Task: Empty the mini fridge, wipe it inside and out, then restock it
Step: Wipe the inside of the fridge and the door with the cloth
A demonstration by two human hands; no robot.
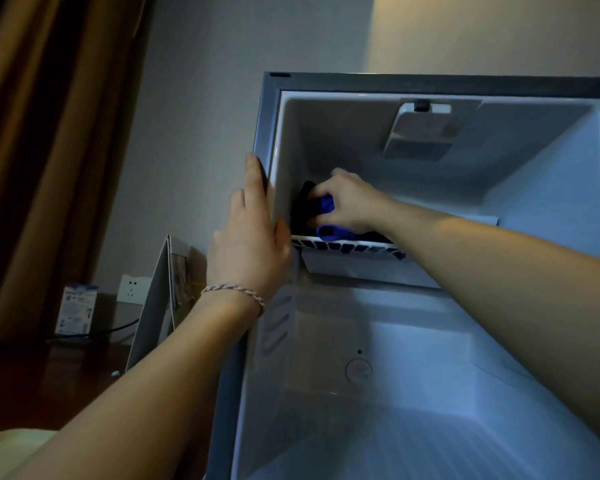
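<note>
Fingers (314, 197) of right hand (347, 199) gripping blue cloth (326, 204), wiping upper shelf (347, 244), frame centre. Left hand (250, 244), fingers straight, bracing mini fridge (264, 133) edge. Interior wipe ongoing; next likely lower compartment.

Fridge (267, 109) right side and bottom cut off by frame edge. Cloth (326, 204) mostly hidden under right hand (350, 202). Print on small box (76, 311) too blurred to read.

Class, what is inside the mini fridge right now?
Inside the mini fridge, the right hand grips a blue cloth on the white wire shelf. Below it no items show. The arm hides part of the shelf.
</note>
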